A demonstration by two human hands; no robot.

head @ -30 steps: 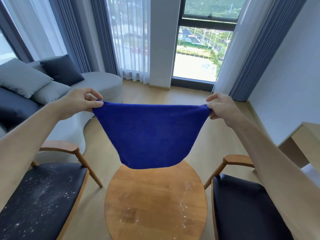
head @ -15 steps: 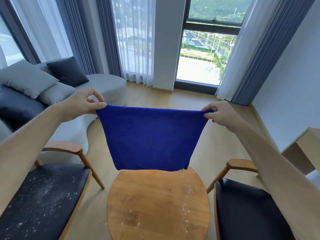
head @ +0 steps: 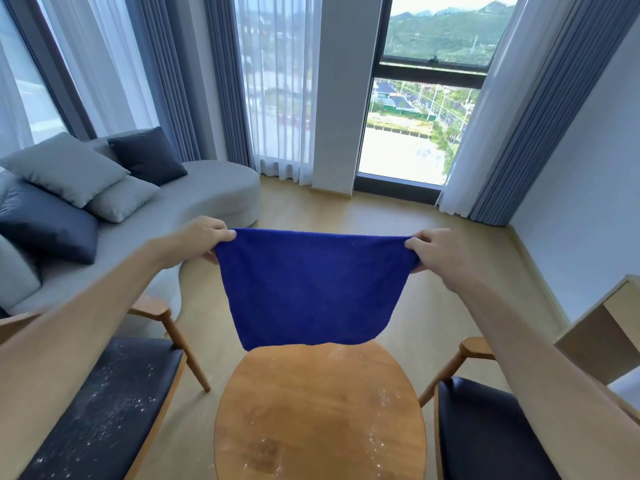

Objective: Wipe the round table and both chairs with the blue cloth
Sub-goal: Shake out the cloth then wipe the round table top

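Blue cloth (head: 313, 289) is hanging above round table (head: 320, 414), blocking its far edge. Chairs are flanking table: left chair (head: 100, 410) w/ armrest, right chair (head: 485, 434). Near tabletop is lying open to hands.

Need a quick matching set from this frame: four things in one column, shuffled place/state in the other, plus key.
Things
1. blue cloth
2. round table
3. left chair
4. right chair

States
A. dark seat heavily speckled white
B. stretched between left hand and right hand
C. dark seat with no specks visible
D. wooden top with white specks

Pairs: 1-B, 2-D, 3-A, 4-C
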